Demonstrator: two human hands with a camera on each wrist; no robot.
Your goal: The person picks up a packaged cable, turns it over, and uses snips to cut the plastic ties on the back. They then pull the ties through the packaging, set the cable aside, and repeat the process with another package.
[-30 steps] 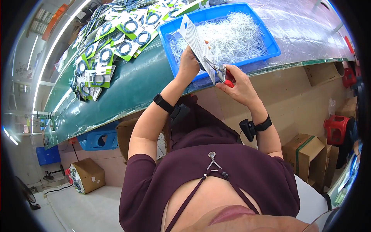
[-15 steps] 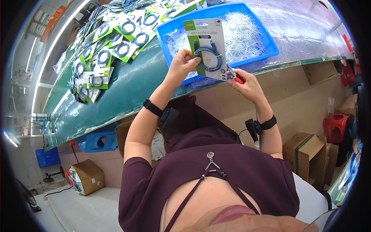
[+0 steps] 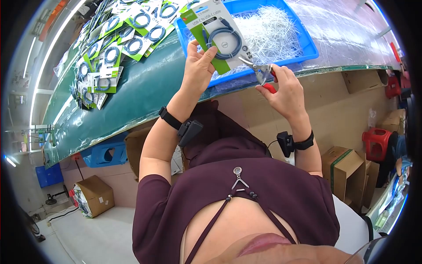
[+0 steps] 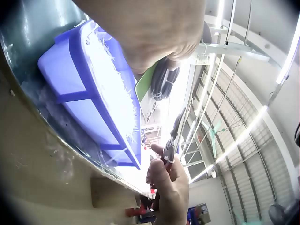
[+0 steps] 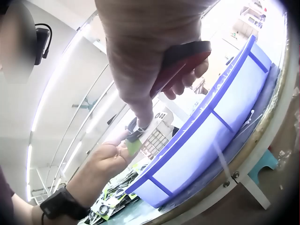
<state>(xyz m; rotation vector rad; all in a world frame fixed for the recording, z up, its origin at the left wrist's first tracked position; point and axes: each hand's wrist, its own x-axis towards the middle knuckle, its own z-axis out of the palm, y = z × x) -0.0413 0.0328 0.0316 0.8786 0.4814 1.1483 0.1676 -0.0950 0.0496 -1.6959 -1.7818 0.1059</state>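
Holding a green-and-white carded blue cable pack in my left hand above the blue tray, I grip red-handled snips in my right hand at its corner.

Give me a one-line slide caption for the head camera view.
Left hand holds a packaged USB cable above a blue bin while right hand brings red-handled snips to its corner.

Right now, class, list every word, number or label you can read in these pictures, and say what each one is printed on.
"USB-C to USB-C cable": on the green cable card held in the left hand.
Small print and logos elsewhere on that card: too small to read.
Cards piled on the green table: too small to read.
Wrist views: blurred, nothing readable.
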